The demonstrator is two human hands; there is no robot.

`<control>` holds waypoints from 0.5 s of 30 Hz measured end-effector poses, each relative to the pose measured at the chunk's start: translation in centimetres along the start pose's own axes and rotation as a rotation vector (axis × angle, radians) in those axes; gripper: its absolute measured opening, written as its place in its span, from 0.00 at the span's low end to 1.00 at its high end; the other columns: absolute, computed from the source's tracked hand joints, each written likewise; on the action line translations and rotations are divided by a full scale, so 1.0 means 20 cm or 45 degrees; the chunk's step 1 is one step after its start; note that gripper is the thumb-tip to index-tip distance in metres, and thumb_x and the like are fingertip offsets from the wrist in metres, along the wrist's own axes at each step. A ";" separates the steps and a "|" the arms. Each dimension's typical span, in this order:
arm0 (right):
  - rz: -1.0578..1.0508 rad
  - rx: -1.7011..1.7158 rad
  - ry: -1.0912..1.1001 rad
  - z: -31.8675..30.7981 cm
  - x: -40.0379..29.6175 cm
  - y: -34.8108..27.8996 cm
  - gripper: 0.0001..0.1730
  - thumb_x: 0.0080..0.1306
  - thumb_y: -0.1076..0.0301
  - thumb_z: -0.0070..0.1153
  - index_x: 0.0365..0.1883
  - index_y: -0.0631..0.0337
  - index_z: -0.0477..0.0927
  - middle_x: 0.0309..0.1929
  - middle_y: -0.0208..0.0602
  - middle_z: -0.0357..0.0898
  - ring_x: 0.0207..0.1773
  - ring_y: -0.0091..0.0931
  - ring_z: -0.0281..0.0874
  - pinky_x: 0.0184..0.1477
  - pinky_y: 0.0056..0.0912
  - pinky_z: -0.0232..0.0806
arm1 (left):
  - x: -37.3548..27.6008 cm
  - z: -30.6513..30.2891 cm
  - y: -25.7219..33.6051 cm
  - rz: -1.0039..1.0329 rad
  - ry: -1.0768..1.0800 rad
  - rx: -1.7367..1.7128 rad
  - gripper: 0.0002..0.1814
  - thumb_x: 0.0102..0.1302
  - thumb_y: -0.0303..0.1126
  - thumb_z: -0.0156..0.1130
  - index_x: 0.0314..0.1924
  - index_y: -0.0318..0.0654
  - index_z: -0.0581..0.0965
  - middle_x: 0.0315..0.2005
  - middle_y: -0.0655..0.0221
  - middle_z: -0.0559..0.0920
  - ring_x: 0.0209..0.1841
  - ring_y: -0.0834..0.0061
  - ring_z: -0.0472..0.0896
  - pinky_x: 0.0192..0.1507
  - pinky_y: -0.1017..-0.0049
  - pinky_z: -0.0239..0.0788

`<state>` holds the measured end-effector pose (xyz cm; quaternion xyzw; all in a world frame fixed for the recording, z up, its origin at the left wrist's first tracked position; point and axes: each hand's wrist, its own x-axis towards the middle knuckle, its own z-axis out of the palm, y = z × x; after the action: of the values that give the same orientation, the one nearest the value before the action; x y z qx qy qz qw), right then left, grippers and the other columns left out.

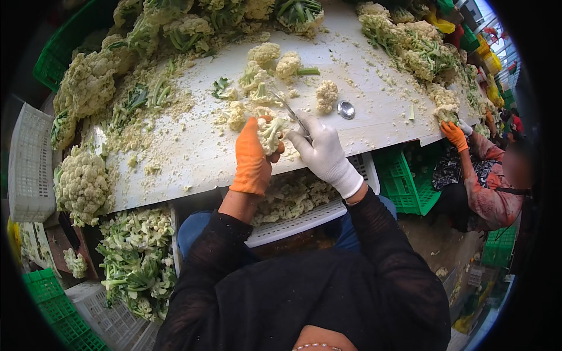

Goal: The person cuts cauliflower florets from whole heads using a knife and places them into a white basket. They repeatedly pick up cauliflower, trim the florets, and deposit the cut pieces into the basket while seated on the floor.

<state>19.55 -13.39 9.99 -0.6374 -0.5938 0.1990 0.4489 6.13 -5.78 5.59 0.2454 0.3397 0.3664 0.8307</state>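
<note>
My left hand (pixel 253 160), in an orange glove, holds a cauliflower floret (pixel 271 133) with its cut stem side up. My right hand (pixel 324 153), in a white glove, grips a knife (pixel 290 109) whose blade points up and left, just above the floret. Beyond my hands, several cut florets lie in a loose cluster, among them a rounded one (pixel 264 53) and one beside a green stalk piece (pixel 308 71). Another floret (pixel 326 96) sits apart to the right, next to a small round metal object (pixel 346 109). Crumbs are scattered over the white tabletop (pixel 175 171).
Cauliflower heads (pixel 88 83) are heaped along the table's far and left sides. A white crate (pixel 294 217) of florets stands at my lap, a pile of trimmings (pixel 136 263) at lower left, a green crate (pixel 401 180) at right. A co-worker (pixel 491 175) works farther right.
</note>
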 end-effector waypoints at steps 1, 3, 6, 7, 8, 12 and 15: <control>-0.197 -0.257 0.087 0.00 -0.03 0.01 0.17 0.69 0.70 0.60 0.54 0.67 0.77 0.27 0.42 0.81 0.26 0.32 0.82 0.28 0.31 0.70 | 0.00 0.00 0.00 -0.064 0.038 -0.065 0.25 0.76 0.55 0.49 0.55 0.41 0.74 0.30 0.64 0.82 0.22 0.74 0.78 0.18 0.78 0.59; -0.238 -0.398 0.020 0.00 -0.10 0.00 0.17 0.66 0.74 0.60 0.52 0.66 0.78 0.32 0.51 0.82 0.33 0.42 0.84 0.33 0.38 0.73 | 0.00 -0.02 0.00 -0.082 0.024 -0.082 0.22 0.75 0.52 0.52 0.54 0.42 0.74 0.34 0.65 0.82 0.27 0.74 0.80 0.20 0.78 0.68; -0.300 -0.562 0.002 0.03 -0.13 0.06 0.16 0.62 0.76 0.59 0.50 0.64 0.78 0.31 0.48 0.82 0.33 0.43 0.83 0.33 0.42 0.73 | -0.02 0.00 0.00 -0.098 0.093 -0.099 0.20 0.74 0.49 0.54 0.53 0.41 0.75 0.37 0.66 0.82 0.32 0.72 0.82 0.25 0.78 0.75; -0.299 -0.621 0.030 0.04 -0.13 0.09 0.16 0.62 0.76 0.59 0.50 0.64 0.78 0.31 0.48 0.82 0.33 0.43 0.82 0.33 0.42 0.73 | -0.03 -0.01 -0.01 -0.103 0.103 -0.095 0.20 0.74 0.48 0.55 0.53 0.41 0.75 0.37 0.66 0.82 0.34 0.72 0.83 0.27 0.77 0.77; -0.298 -0.681 0.058 0.04 -0.13 0.13 0.16 0.62 0.76 0.60 0.50 0.64 0.78 0.31 0.47 0.82 0.33 0.43 0.82 0.33 0.42 0.73 | -0.03 -0.01 -0.01 -0.107 0.112 -0.091 0.19 0.74 0.48 0.55 0.53 0.41 0.75 0.38 0.67 0.82 0.36 0.71 0.83 0.28 0.77 0.78; -0.115 -0.785 0.065 0.07 -0.12 0.23 0.12 0.67 0.73 0.56 0.49 0.63 0.79 0.28 0.47 0.80 0.31 0.44 0.81 0.32 0.44 0.73 | -0.02 -0.04 -0.04 -0.032 0.068 0.020 0.19 0.75 0.46 0.55 0.52 0.38 0.76 0.39 0.66 0.81 0.39 0.71 0.83 0.28 0.77 0.77; 0.252 -0.546 0.109 0.01 -0.15 0.36 0.12 0.72 0.63 0.53 0.43 0.62 0.81 0.20 0.49 0.78 0.27 0.44 0.81 0.30 0.45 0.71 | -0.05 0.02 0.04 -0.090 0.071 -0.159 0.20 0.75 0.46 0.54 0.52 0.37 0.76 0.38 0.64 0.81 0.38 0.71 0.83 0.28 0.78 0.76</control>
<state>22.88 -15.37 3.18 -0.7810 -0.5375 0.0842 0.3065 5.55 -6.01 6.76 0.1707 0.3476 0.3638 0.8472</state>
